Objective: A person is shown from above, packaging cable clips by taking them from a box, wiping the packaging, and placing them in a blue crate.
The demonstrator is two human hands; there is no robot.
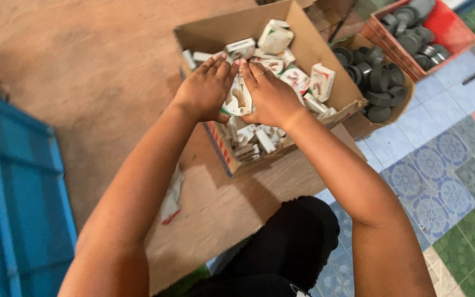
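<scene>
Head view shows your left hand [207,91] and right hand [270,96] both closed on one small white carton [238,99], centre frame above the open cardboard box [303,41] of similar cartons. Squeeze unevenly and it could crumple or drop back into the pile.

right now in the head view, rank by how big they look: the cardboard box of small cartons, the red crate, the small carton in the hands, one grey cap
1. cardboard box
2. red crate, partly cut off by the frame and farther away, so unsure
3. small carton, held between left hand and right hand
4. grey cap, looks about alike to the carton; unsure
</scene>
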